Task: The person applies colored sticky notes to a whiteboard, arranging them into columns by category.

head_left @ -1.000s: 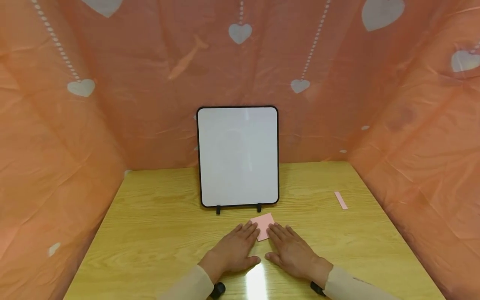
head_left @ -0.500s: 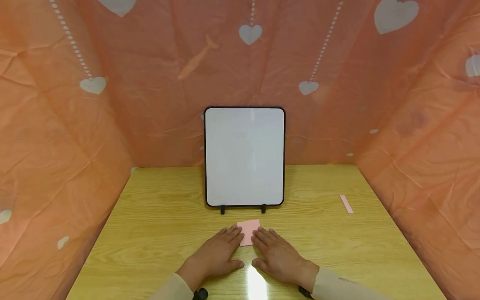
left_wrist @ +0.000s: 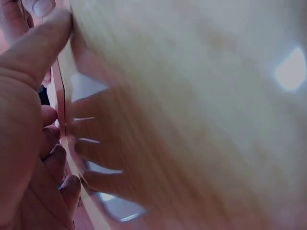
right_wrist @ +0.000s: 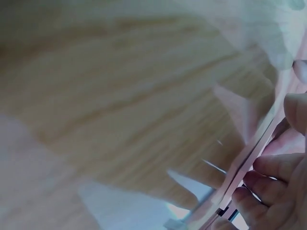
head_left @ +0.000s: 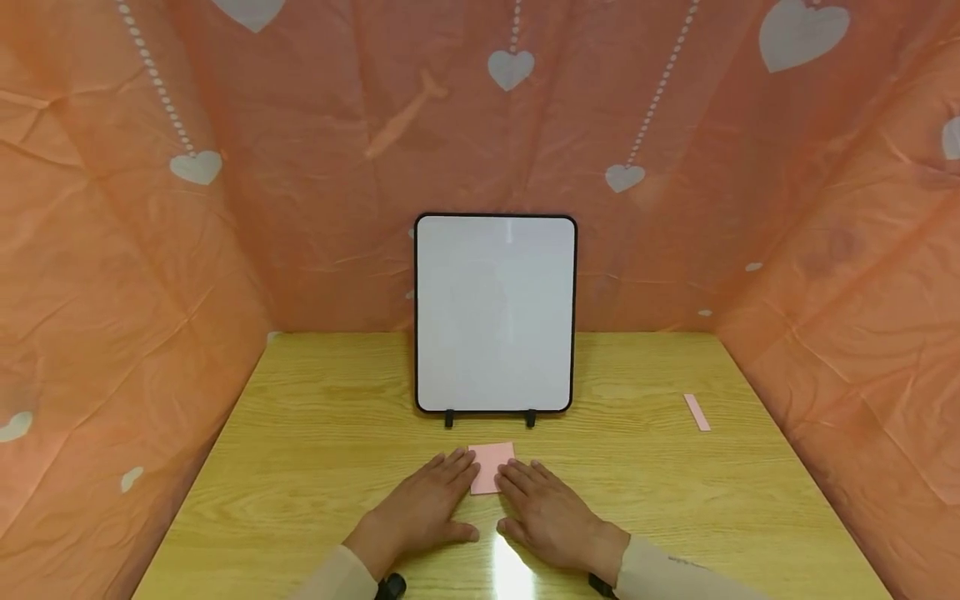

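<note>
Orange-pink drape [head_left: 337,217] with pale hearts across the upper frame and both sides. Wood-grain table [head_left: 330,400] across the lower frame. Black-rimmed whiteboard [head_left: 495,312] upright at centre. Left hand [head_left: 422,507] and right hand [head_left: 553,517] at lower centre, fingers extended, fingertips on opposite sides of pink square [head_left: 489,467], flat below the whiteboard. Pink strip [head_left: 697,412] at right, well apart.

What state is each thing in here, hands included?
Table: shiny, reflecting a bright light.
Pink square: lying flat on the table.
Left hand: fingers straight, fingertips touching the square's left side.
Right hand: fingers straight, fingertips touching the square's right side.
Pink strip: lying slanted, untouched.
White board: standing on black feet, no writing visible.
Curtain: wrinkled.
</note>
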A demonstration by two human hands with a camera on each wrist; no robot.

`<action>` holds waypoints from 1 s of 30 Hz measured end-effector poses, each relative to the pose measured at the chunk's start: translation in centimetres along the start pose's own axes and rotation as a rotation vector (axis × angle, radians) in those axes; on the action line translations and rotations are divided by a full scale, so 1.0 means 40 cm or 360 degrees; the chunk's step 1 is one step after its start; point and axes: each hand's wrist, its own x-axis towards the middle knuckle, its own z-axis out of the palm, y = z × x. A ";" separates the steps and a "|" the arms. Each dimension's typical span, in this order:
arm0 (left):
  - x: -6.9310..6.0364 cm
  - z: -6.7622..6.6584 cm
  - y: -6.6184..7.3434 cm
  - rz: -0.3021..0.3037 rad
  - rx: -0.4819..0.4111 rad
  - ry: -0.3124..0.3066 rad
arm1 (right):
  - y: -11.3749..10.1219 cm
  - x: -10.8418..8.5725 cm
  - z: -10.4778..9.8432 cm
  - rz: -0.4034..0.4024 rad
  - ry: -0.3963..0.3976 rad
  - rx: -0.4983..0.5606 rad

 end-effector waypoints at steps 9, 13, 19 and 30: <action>0.028 0.002 -0.025 0.0075 0.0100 0.0007 | 0.023 0.016 -0.020 -0.0061 -0.0024 -0.0061; 0.036 0.002 -0.031 0.0066 0.0060 -0.0019 | 0.034 0.023 -0.026 -0.0088 0.0025 -0.0061; 0.040 0.001 -0.031 0.0067 0.0036 -0.0028 | 0.050 0.036 -0.028 -0.0107 0.0264 -0.0054; 0.038 -0.001 -0.027 0.0045 0.0038 -0.0032 | 0.051 0.075 -0.014 -0.0139 0.0331 -0.0116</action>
